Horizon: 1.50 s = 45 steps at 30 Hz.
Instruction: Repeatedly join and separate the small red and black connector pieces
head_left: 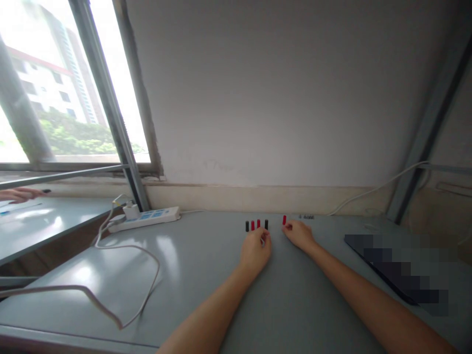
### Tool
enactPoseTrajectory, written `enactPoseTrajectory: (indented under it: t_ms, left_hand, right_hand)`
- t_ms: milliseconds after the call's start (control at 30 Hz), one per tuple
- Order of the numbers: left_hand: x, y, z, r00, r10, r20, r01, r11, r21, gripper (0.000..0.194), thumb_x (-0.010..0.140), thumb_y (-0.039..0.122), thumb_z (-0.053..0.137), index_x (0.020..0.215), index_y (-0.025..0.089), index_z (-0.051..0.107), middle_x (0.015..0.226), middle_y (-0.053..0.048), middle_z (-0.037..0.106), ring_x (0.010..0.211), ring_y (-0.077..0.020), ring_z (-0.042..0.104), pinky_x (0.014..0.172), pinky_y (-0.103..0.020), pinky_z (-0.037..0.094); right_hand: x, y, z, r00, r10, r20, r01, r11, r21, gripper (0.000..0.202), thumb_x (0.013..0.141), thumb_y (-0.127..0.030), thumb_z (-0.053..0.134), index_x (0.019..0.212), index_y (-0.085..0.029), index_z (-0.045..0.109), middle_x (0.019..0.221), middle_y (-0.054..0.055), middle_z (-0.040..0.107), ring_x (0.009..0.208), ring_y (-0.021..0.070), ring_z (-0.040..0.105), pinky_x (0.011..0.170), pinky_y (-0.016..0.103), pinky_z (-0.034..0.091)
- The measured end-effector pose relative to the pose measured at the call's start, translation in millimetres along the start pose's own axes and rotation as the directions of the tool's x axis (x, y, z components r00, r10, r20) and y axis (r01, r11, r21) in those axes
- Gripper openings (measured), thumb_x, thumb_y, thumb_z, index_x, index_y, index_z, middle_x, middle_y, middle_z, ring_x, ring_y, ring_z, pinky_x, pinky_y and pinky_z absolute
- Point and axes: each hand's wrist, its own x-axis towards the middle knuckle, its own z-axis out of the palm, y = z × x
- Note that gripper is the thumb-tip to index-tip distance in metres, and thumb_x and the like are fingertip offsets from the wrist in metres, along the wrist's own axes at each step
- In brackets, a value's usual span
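Several small upright cylinders, perhaps blocks or batteries, stand in a row near the back of the desk. At the row's left end is a black cylinder (247, 226), followed by a red cylinder (252, 225) and a second red cylinder (258, 223). My left hand (255, 250) is closed, its fingertips at the base of the right-hand black cylinder (266, 224). To the right, my right hand (299, 234) pinches at the lower end of a separate red cylinder (284, 220). The exact finger contact is too small to see clearly.
A white power strip (155, 216) with a plug lies at the back left, its cable (147, 295) looping over the desk (199, 300). A dark, flat, pixelated object (387, 270) lies right. Another person's hand (20, 194) shows over the neighbouring desk. Behind stands a wall (265, 108).
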Motion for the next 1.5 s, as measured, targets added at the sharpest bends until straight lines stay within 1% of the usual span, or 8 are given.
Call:
enactPoseTrajectory:
  t_ms: [133, 300, 500, 700, 1033, 1200, 1367, 1500]
  left_hand:
    - [-1, 0, 0.8, 1.0, 0.011, 0.024, -0.012, 1.0, 0.015, 0.014, 0.072, 0.017, 0.046, 0.075, 0.017, 0.06, 0.069, -0.004, 0.06, 0.064, -0.0139, 0.051, 0.065, -0.025, 0.038]
    - [-1, -2, 0.7, 1.0, -0.009, 0.022, 0.009, 1.0, -0.015, 0.014, 0.07, 0.016, 0.048, 0.076, 0.017, 0.061, 0.069, -0.004, 0.06, 0.065, -0.0141, 0.051, 0.066, -0.025, 0.038]
    - [-2, -3, 1.2, 0.999, 0.018, 0.03, -0.019, 0.999, 0.027, 0.016, 0.071, 0.015, 0.045, 0.077, 0.017, 0.06, 0.071, -0.005, 0.06, 0.065, -0.0147, 0.051, 0.066, -0.026, 0.039]
    - [-2, -3, 1.9, 1.0, 0.01, 0.023, -0.01, 1.0, 0.001, 0.016, 0.07, 0.015, 0.047, 0.078, 0.017, 0.061, 0.072, -0.005, 0.061, 0.067, -0.0147, 0.052, 0.068, -0.026, 0.04]
    - [-2, -3, 1.2, 0.997, 0.057, 0.052, -0.059, 0.997, 0.044, 0.02, 0.071, 0.014, 0.047, 0.083, 0.017, 0.062, 0.074, -0.005, 0.062, 0.068, -0.0153, 0.053, 0.068, -0.027, 0.041]
    - [-5, -4, 1.9, 0.991, 0.105, 0.087, -0.11, 0.992, 0.063, 0.037, 0.071, 0.013, 0.046, 0.107, 0.016, 0.055, 0.081, -0.006, 0.062, 0.075, -0.0167, 0.054, 0.078, -0.03, 0.041]
    - [-7, -6, 0.3, 0.979, 0.153, 0.134, -0.166, 0.982, 0.092, 0.05, 0.074, 0.016, 0.045, 0.124, 0.018, 0.043, 0.089, -0.007, 0.062, 0.084, -0.0179, 0.054, 0.081, -0.031, 0.041]
    - [-6, -6, -1.9, 0.965, 0.19, 0.179, -0.213, 0.97, 0.121, 0.039, 0.075, 0.015, 0.044, 0.112, 0.018, 0.055, 0.093, -0.007, 0.063, 0.089, -0.0185, 0.055, 0.083, -0.03, 0.041]
  right_hand:
    - [6, 20, -4, 0.99, 0.137, -0.034, -0.137, 0.991, -0.001, 0.018, 0.074, -0.028, 0.047, 0.08, -0.022, 0.063, 0.09, 0.008, 0.065, 0.089, 0.0234, 0.057, 0.07, 0.033, 0.039]
    - [16, 30, 2, 0.977, 0.213, -0.006, -0.212, 0.976, 0.052, 0.029, 0.067, -0.042, 0.055, 0.088, -0.024, 0.063, 0.096, 0.008, 0.064, 0.093, 0.0261, 0.057, 0.072, 0.037, 0.04]
    - [25, 21, 10, 0.979, 0.202, 0.01, -0.202, 0.978, 0.053, 0.039, 0.067, -0.048, 0.054, 0.094, -0.022, 0.063, 0.104, 0.011, 0.061, 0.1, 0.0284, 0.053, 0.079, 0.041, 0.038]
    - [24, 4, 15, 0.98, 0.201, -0.006, -0.2, 0.978, 0.059, 0.029, 0.073, -0.038, 0.05, 0.093, -0.023, 0.063, 0.1, 0.01, 0.063, 0.097, 0.0253, 0.055, 0.078, 0.039, 0.038]
    - [2, -11, 11, 0.998, 0.043, 0.042, -0.044, 0.998, 0.04, 0.016, 0.073, -0.029, 0.051, 0.079, -0.021, 0.064, 0.087, 0.006, 0.067, 0.087, 0.0216, 0.058, 0.072, 0.031, 0.038]
    - [-16, -6, 1, 0.995, -0.035, 0.092, 0.027, 0.996, 0.083, 0.013, 0.071, -0.027, 0.054, 0.075, -0.019, 0.064, 0.079, 0.006, 0.067, 0.076, 0.0188, 0.059, 0.063, 0.027, 0.037]
    - [-27, -2, -10, 0.969, -0.186, 0.166, 0.177, 0.982, 0.069, 0.009, 0.068, -0.025, 0.057, 0.065, -0.019, 0.062, 0.068, 0.005, 0.065, 0.065, 0.017, 0.057, 0.057, 0.025, 0.034]
    - [-35, -11, -19, 0.923, -0.336, 0.187, 0.345, 0.938, -0.017, 0.008, 0.069, -0.023, 0.055, 0.065, -0.019, 0.061, 0.069, 0.004, 0.066, 0.065, 0.0166, 0.057, 0.06, 0.025, 0.033]
